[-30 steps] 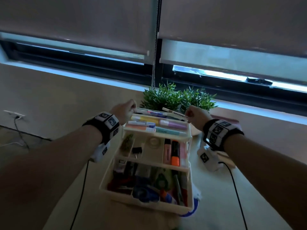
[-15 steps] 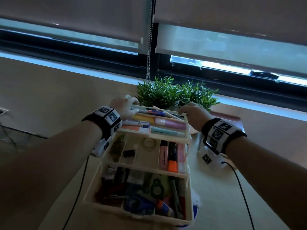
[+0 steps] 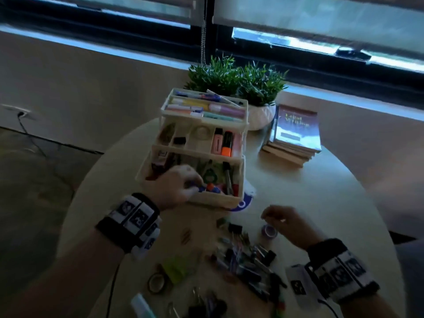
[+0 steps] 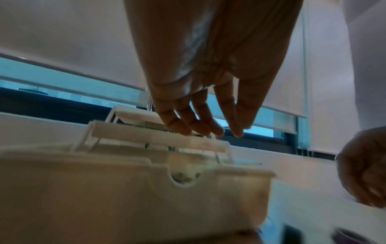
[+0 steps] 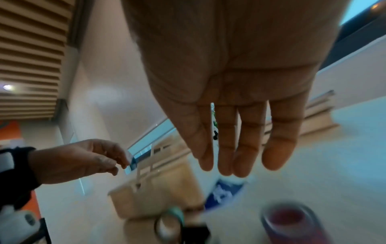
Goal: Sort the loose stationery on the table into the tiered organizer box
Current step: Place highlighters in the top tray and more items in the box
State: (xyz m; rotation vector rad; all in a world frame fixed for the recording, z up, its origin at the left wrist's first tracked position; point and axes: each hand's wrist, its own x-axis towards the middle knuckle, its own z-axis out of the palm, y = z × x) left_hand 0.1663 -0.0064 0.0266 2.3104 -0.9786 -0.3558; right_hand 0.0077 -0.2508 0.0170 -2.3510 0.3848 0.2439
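The cream tiered organizer box (image 3: 213,200) stands open in three steps on the round table, with pens, highlighters and small items in its trays. My left hand (image 3: 179,187) hovers over the front left of the bottom tray, fingers relaxed and empty; the left wrist view shows its fingers (image 4: 200,127) straight above the box (image 4: 125,189). My right hand (image 3: 282,220) hangs open just above a purple tape roll (image 3: 269,231), without touching it. Its straight fingers (image 5: 229,156) show above that roll (image 5: 292,221). A loose pile of clips and pens (image 3: 243,255) lies nearer me.
A brown tape roll (image 3: 157,282) and green sticky notes (image 3: 176,268) lie at the near left. A potted plant (image 3: 236,81) and a stack of books (image 3: 296,134) stand behind and right of the box. A blue disc (image 3: 241,204) pokes out under the box.
Both hands have left the top tray and come back toward me: the left to the bottom tray, the right over the table by the purple tape. The view has tilted down.
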